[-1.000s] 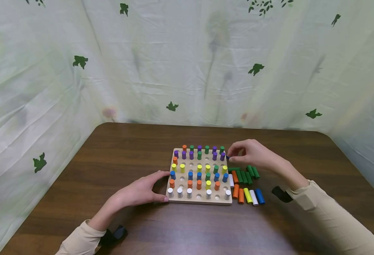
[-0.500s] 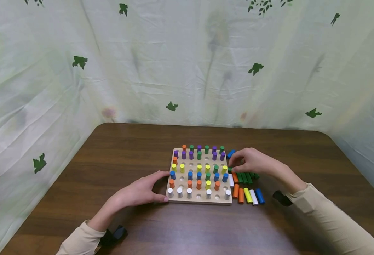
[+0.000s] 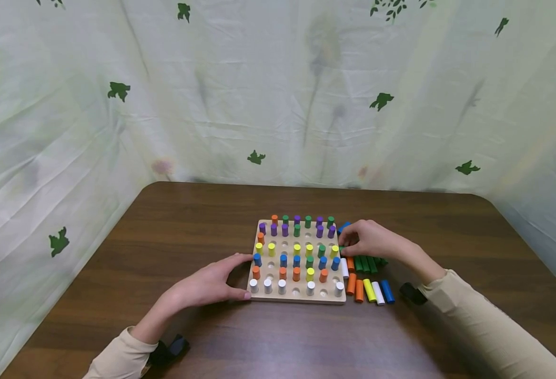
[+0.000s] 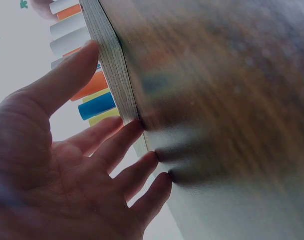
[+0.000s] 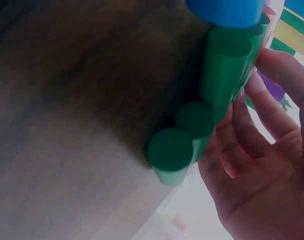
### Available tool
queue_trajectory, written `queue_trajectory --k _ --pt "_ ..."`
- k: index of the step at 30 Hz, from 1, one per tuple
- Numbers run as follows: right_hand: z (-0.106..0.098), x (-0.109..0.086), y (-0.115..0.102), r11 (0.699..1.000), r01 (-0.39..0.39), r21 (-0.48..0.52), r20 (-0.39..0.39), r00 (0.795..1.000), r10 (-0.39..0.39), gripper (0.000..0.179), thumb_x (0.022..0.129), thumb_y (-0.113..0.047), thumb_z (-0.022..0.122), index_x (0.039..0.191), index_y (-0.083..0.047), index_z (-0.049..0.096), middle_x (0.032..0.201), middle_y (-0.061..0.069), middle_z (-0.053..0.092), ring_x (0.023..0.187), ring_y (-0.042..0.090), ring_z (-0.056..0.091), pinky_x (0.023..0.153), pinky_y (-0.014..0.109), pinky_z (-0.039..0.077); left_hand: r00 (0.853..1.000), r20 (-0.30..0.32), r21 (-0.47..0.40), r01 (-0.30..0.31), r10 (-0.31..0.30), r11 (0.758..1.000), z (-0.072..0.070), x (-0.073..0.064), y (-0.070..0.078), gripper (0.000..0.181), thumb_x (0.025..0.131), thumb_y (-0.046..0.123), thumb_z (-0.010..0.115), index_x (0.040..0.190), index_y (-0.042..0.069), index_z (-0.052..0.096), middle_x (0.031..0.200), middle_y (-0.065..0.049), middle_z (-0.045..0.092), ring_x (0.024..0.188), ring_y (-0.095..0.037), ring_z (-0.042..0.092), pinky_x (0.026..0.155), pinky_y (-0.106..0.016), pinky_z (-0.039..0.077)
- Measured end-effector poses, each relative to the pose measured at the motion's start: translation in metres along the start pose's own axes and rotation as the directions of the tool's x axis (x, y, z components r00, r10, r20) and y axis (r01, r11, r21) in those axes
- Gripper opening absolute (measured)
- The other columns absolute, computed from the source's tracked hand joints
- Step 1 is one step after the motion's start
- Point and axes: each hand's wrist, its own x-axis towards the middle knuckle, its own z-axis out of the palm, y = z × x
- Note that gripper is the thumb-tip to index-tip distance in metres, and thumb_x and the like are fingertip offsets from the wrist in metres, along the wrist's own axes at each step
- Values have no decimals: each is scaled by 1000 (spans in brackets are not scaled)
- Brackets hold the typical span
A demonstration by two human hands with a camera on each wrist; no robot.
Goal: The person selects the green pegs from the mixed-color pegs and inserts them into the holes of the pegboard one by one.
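Note:
A square wooden pegboard (image 3: 296, 296) stands on the table with rows of coloured pegs upright in its holes. My left hand (image 3: 209, 281) lies at its left side, thumb near the front corner and fairly straight fingertips against the edge. In the left wrist view, the fingers (image 4: 119, 145) touch the board's side and the table. My right hand (image 3: 372, 239) is beside the board's right edge, thumb and fingers curled on a green peg, mostly hidden by the hand. A blue peg (image 3: 344, 227) lies just beyond it. Several green pegs (image 5: 226, 70) lie near the right fingers.
Loose pegs lie right of the board: orange pegs (image 3: 359, 291), a yellow peg (image 3: 369, 290), a white peg (image 3: 378, 293) and a blue peg (image 3: 388, 291) among them. A pale patterned curtain (image 3: 278, 95) hangs behind the brown table (image 3: 202, 210).
My right hand has let go of the blue peg by the board's far right corner. It has come nearer and taken hold of a green peg. The left hand has stayed put.

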Motion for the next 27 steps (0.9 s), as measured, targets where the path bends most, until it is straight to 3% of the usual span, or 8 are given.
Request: queue_trajectory --k 8,14,21,27 --pt "-2 0 0 1000 5 -6 -19 1000 -5 7 90 -20 74 96 -17 72 85 -6 65 77 14 57 72 31 51 1000 -2 -7 6 -6 1000 0 0 1 85 79 44 81 149 13 42 152 -14 39 139 -36 35 109 -57 31" --pt "-11 -5 -2 1000 22 15 -98 995 -20 10 91 -20 73 99 -14 71 88 -5 67 80 15 60 75 33 53 1000 2 -5 8 -8 1000 -1 -1 1 85 79 44 80 149 14 42 152 -14 39 139 -36 35 109 -59 30" --pt "-19 -11 -7 999 50 21 -179 983 -46 23 94 -20 69 114 -10 70 97 -3 66 87 16 59 78 33 53 1000 1 -3 6 -6 1000 -1 -1 1 85 79 44 81 149 14 42 152 -14 40 139 -36 36 108 -58 31" --pt "-22 -13 -14 995 90 35 -226 971 -79 20 94 -20 69 112 -12 71 99 -4 67 87 16 60 76 33 54 1000 -1 -4 -2 2 1000 0 0 0 85 79 44 81 149 13 42 151 -13 40 138 -35 36 109 -57 31"
